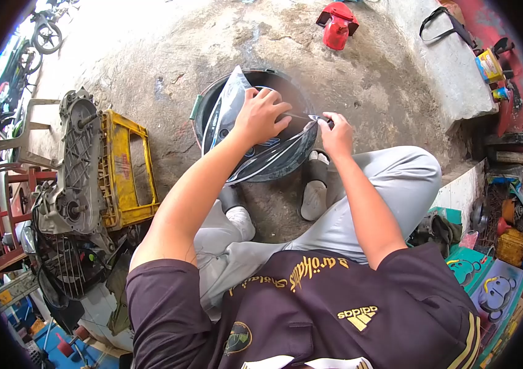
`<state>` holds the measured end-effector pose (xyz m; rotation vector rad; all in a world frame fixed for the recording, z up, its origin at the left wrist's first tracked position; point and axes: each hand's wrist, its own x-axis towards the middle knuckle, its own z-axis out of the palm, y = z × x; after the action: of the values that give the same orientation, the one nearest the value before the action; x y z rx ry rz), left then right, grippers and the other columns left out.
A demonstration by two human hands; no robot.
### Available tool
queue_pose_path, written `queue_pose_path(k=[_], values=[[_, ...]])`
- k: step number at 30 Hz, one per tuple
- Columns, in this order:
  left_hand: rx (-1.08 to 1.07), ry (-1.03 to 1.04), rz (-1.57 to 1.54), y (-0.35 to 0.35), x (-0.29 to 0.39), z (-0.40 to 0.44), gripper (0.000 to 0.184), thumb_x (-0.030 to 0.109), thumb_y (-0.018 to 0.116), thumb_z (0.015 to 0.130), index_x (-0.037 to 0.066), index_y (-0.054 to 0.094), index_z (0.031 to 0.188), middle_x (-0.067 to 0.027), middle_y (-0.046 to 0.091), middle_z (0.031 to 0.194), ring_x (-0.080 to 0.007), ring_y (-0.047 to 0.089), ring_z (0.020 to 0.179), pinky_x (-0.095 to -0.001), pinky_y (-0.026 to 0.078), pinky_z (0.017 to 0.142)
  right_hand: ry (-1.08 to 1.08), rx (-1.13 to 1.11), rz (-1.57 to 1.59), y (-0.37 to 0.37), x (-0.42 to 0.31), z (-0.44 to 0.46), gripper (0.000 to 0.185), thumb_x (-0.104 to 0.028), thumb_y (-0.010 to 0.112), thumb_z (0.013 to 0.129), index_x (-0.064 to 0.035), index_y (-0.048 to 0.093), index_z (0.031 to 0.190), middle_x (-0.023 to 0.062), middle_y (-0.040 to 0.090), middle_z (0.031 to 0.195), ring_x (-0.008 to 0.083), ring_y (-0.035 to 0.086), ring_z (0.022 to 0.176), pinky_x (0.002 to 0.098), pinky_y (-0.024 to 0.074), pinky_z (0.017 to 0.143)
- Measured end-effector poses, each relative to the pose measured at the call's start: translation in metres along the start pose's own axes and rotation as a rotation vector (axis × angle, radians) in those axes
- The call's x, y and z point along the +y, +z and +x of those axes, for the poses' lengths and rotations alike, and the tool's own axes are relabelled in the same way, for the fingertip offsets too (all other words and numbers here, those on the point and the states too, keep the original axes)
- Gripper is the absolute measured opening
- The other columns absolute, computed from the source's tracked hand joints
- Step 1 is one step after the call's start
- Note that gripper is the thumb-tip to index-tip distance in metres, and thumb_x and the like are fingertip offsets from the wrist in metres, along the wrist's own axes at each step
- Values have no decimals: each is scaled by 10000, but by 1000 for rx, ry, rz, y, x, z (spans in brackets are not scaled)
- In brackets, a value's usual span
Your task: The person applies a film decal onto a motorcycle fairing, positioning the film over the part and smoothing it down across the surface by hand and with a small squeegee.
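Observation:
My left hand (260, 117) bends its fingers over clear plastic film (232, 101) bunched above a round black tub (198, 126). In my right hand (337, 134) is a small tool with a shiny metal tip (314, 117), apparently a cutter. Its tip points left, toward my left hand's fingers. A thin strip spans the gap between the hands. More film, with glossy streaks and some lettering, lies across the dark contents of the tub. What exactly lies under the film I cannot tell. The tub stands on the floor between my feet.
A yellow crate (132, 216) and a metal engine casing (77, 160) stand at left. A red plastic part (337, 26) lies on the concrete floor ahead. On the right are a concrete ledge (443, 77) and printed boxes (496, 289).

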<state>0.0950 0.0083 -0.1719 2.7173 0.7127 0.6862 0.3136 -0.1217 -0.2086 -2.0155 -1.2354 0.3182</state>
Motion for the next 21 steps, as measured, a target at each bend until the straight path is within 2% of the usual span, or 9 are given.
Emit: queue_pose_path(k=[3,5,8,11,13,17,19,21], values=[[-2,-4,-5,0,-2,2,263,366,775,910,217,801,1124,-35,675,1116,-243,615,1119,-492,383,1034,-156,-34,9,-2,-10,-1,235,-129,770,899,2,770,1095,204,749,1082,382,735,994,437,573,894],[-15,-11,-14,1,-1,1,263,368,773,912,217,802,1125,-35,675,1117,-242,614,1122,-493,382,1036,-63,-38,97,0,-6,2,244,-131,778,891,5,771,1093,207,751,1077,379,736,1004,436,571,905],[32,3,14,2,0,0,268,371,776,907,214,803,1122,-32,676,1109,-241,616,1117,-489,384,1034,77,1,70,6,12,8,251,-130,778,885,8,771,1094,211,753,1082,386,733,1030,434,566,929],[13,-13,5,1,-2,2,271,375,777,906,207,805,1117,-31,678,1106,-240,617,1114,-482,386,1031,-45,-27,14,-5,-18,0,246,-127,774,888,9,771,1093,211,753,1086,389,731,1031,431,566,932],[10,-10,-12,1,-1,1,274,371,779,902,206,804,1119,-28,676,1100,-239,616,1115,-482,386,1029,-48,-69,21,-5,-16,2,242,-120,768,888,11,770,1091,215,749,1087,390,729,1036,432,565,930],[22,-9,7,1,0,0,277,363,785,893,209,804,1123,-28,674,1103,-239,614,1117,-484,387,1028,90,-22,59,1,-7,5,240,-125,770,886,5,770,1087,216,741,1079,391,726,1023,438,565,920],[5,-17,-2,0,0,1,277,361,785,893,210,803,1124,-29,674,1102,-240,615,1114,-483,386,1030,-35,-15,3,0,-15,0,236,-126,771,884,3,771,1081,214,743,1063,389,726,1010,436,566,919],[15,-9,-3,0,-1,3,276,362,784,894,211,803,1125,-29,674,1101,-240,614,1115,-483,384,1031,-64,-51,13,0,-16,0,240,-128,771,881,0,769,1084,217,742,1065,393,724,1007,438,566,912]])
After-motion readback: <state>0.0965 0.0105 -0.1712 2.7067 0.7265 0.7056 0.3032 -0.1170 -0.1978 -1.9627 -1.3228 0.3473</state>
